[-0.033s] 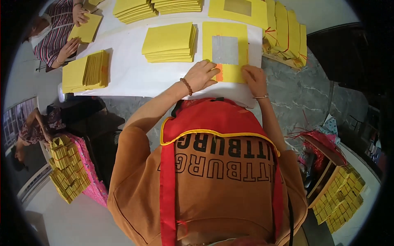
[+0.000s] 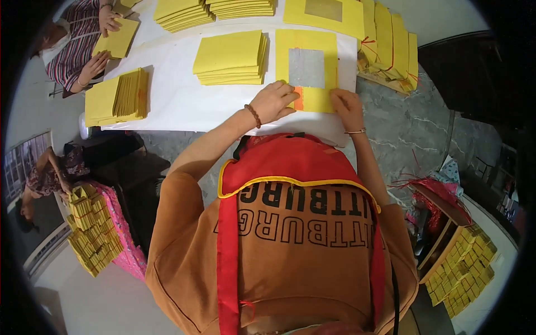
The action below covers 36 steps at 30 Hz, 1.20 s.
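A yellow paper sheet [image 2: 283, 56] lies flat near the front right of the table, with a silver-grey square [image 2: 306, 68] in its middle. My left hand [image 2: 273, 103] rests at its near left side, fingers bent and pressed on the paper beside an orange patch [image 2: 298, 99]. At the near right edge, the curled fingers of my right hand [image 2: 348, 106] pinch the same sheet. Just left of the sheet sits a pile of folded yellow papers [image 2: 229, 56]. Beyond it lies another yellow sheet [image 2: 296, 12] with a duller square.
More folded yellow stacks stand on the white table [image 2: 173, 78], including one at the left corner [image 2: 103, 103]. A co-worker's hands [image 2: 92, 68] hold yellow paper at the far left. Tied yellow bundles [image 2: 388, 44] stand off the right edge. Another person [image 2: 47, 173] is beside piled bundles [image 2: 92, 229].
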Motion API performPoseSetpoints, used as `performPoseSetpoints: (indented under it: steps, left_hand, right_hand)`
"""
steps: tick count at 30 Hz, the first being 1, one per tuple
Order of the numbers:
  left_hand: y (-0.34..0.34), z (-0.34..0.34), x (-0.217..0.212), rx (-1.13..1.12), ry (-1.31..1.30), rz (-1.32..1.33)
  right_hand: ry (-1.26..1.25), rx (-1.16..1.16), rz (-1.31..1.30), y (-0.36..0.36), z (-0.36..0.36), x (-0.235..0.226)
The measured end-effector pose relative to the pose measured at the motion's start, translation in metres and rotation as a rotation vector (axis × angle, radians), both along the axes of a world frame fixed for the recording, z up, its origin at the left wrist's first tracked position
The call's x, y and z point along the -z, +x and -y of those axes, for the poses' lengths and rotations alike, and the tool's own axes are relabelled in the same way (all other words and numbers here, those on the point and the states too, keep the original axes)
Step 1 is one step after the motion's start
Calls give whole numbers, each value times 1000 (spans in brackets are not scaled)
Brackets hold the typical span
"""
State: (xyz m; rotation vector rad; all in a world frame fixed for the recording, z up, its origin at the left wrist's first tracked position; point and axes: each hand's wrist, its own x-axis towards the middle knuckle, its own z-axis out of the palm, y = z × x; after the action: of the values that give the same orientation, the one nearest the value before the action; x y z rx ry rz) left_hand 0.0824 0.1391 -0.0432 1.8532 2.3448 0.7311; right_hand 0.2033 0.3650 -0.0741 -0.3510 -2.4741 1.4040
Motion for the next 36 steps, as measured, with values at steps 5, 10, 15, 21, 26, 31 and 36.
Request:
performPoseSetpoints:
  steps: [5,10,15,21,26,31,36]
  left_hand:
    - [-8,-6,-1,45,42,218]
    - [-12,-3,-7,-68,-22,434]
    - [-8,-2,-8,-103,-4,388]
    - [-8,-4,-10,-270,-41,627]
    - [-15,-4,-4,-297,-81,729]
    - [-16,-2,2,-262,-66,804]
    - [-16,-3,8,-254,-60,837]
  right_hand:
    - [-207,79,42,2,-5,10]
    - [-289,28,-8,3,-8,11]
    - [-439,45,61,5,-1,3]
    - [-562,43,-25,1,4,-4]
    - [-541,23,1,2,4,0]
    - [-511,23,42,2,3,2]
    - [-527,45,3,1,5,4]
